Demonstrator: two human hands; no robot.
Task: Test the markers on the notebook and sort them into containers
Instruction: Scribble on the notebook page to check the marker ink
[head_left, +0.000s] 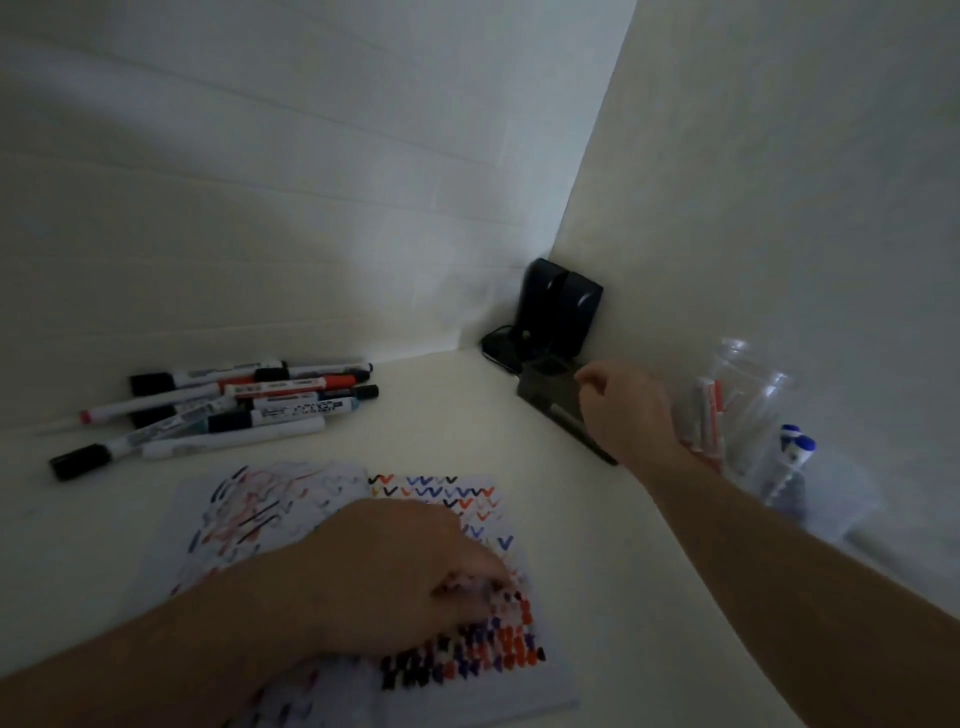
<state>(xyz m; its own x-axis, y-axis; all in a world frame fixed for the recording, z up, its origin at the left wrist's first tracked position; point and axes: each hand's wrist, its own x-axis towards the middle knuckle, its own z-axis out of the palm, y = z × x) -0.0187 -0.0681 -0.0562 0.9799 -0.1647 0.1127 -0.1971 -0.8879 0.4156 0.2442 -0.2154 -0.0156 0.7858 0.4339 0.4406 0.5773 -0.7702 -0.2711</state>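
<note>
Covering notebook (395, 519): blurred left hand (395, 561)

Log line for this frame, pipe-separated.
phase: sorting | left hand: rests on notebook | right hand: by red-marker cup, holds nothing visible | blue-marker cup: nearer | untested markers: far left

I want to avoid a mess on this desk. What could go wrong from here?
1. The right hand hovers close beside the clear cups holding sorted markers; a careless swing might tip them.
2. The left hand rests on the notebook over the test marks; fresh ink could smear.
3. The untested markers lie loosely piled; some may roll.
</note>
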